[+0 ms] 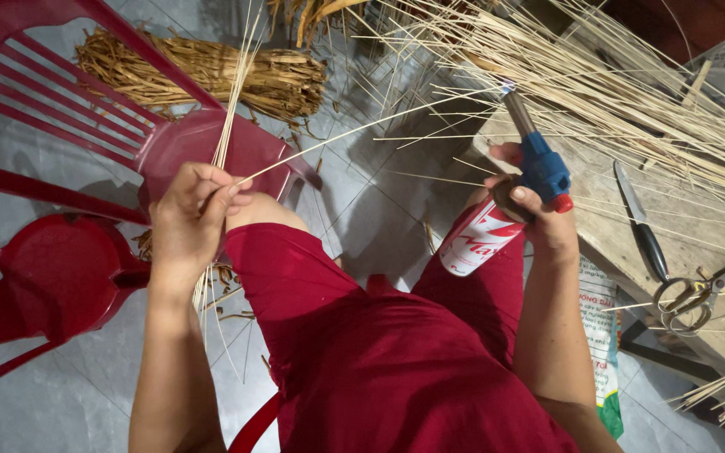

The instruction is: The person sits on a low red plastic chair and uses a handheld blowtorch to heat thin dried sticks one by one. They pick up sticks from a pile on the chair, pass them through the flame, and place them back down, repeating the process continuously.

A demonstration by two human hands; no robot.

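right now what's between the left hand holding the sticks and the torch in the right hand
In the head view, one thin stick runs from the left hand toward the torch nozzle in the right hand. Below it are grey floor tiles and the person's red-clad knees.

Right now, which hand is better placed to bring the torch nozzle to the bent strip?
Right. The right hand already grips the torch, its nozzle pointing toward the strip. The left hand is busy pinching the strips, so it probably should just hold.
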